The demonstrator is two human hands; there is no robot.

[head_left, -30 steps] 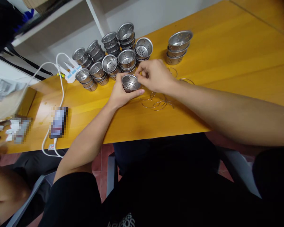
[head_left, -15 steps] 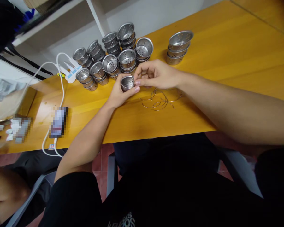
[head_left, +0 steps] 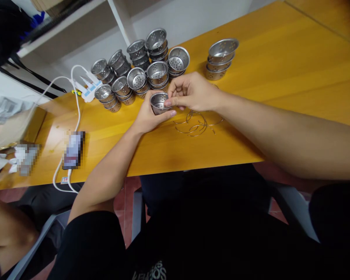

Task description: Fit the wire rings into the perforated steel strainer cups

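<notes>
My left hand point(head_left: 149, 114) is wrapped round a small perforated metal strainer cup point(head_left: 158, 100), its opening facing up and toward me. At the cup's right rim, my right hand point(head_left: 189, 93) has thumb and fingers pinched together. Whatever sits in that pinch is too small or too hidden to name. Several loose curved wires point(head_left: 196, 126) lie on the table just below my right hand. Behind my hands stand stacks of similar metal cups point(head_left: 157, 72), partly covered by my fingers.
A separate stack of cups point(head_left: 218, 62) stands at the back right of the wooden table point(head_left: 280, 77). On the left are a power strip point(head_left: 90, 91), white cables, a phone point(head_left: 73, 151) and a cardboard box point(head_left: 20, 128). Another person's arm point(head_left: 10, 225) shows at lower left.
The view has shifted very slightly. My right hand stays pinched at the cup's rim with a small shift of its fingers; my left hand keeps its hold on the cup.
</notes>
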